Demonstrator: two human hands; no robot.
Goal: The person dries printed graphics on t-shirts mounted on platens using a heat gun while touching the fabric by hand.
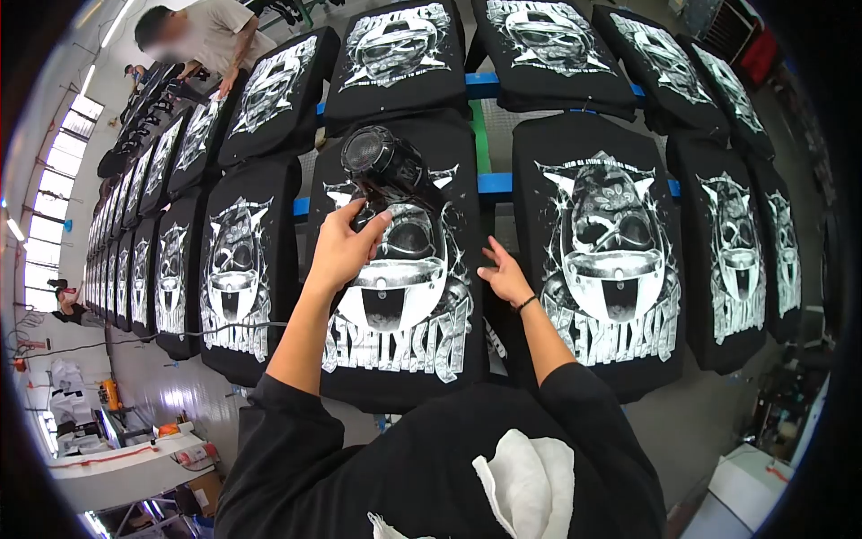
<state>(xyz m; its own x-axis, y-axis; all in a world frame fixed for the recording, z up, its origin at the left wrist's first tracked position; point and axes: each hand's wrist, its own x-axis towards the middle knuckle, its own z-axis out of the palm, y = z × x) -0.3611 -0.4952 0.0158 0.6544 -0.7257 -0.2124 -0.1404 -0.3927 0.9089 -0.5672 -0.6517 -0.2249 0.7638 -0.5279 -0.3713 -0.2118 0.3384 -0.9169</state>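
My left hand (348,241) is wrapped round the handle of a black hair-dryer-like tool (384,162), with its round mesh end toward the upper left. The tool is over the upper part of a black shirt (395,269) that bears a white skull and helmet print. My right hand (505,277), with a dark band at the wrist, has its fingers apart and holds nothing. It is over the right edge of that shirt, beside the gap to another printed black shirt (615,260).
More printed black shirts (238,260) lie in rows on both sides and behind, on boards over a blue bar (495,183). A cord (180,334) runs left at waist height. Another person (215,36) leans over shirts at the upper left. A white cabinet (741,490) is at the lower right.
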